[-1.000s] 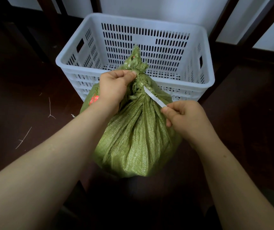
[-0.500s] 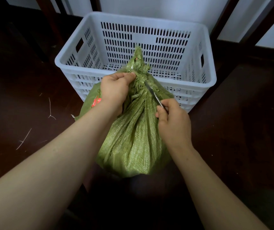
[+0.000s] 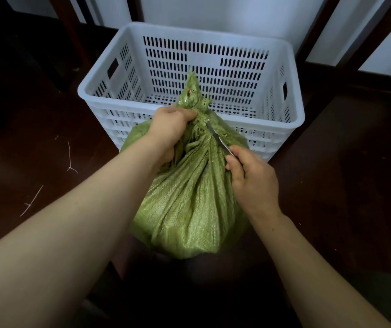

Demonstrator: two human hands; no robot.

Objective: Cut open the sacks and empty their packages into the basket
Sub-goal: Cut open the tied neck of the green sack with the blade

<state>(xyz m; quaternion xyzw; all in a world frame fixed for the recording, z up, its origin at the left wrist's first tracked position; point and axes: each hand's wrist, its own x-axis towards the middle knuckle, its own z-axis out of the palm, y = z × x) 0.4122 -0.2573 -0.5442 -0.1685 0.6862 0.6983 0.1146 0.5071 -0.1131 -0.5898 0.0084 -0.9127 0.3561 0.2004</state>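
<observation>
A green woven sack (image 3: 189,200) stands upright on the dark floor, tied at a bunched neck just in front of a white slotted plastic basket (image 3: 123,110). My left hand (image 3: 168,133) grips the gathered neck from the left. My right hand (image 3: 253,183) holds a thin blade (image 3: 218,138) whose tip lies against the right side of the neck, just below the knot. Nothing lies on the part of the basket floor that shows. The sack's contents are hidden.
Dark wooden floor (image 3: 343,174) lies all around, with a few pale thread scraps (image 3: 70,157) on the left. Dark wooden posts (image 3: 319,43) and a white wall stand behind the basket. My legs are in shadow below the sack.
My right hand has turned and moved in towards the sack, bringing the blade from a flat pose beside the neck to its tip pressed against the neck. The left hand keeps its grip.
</observation>
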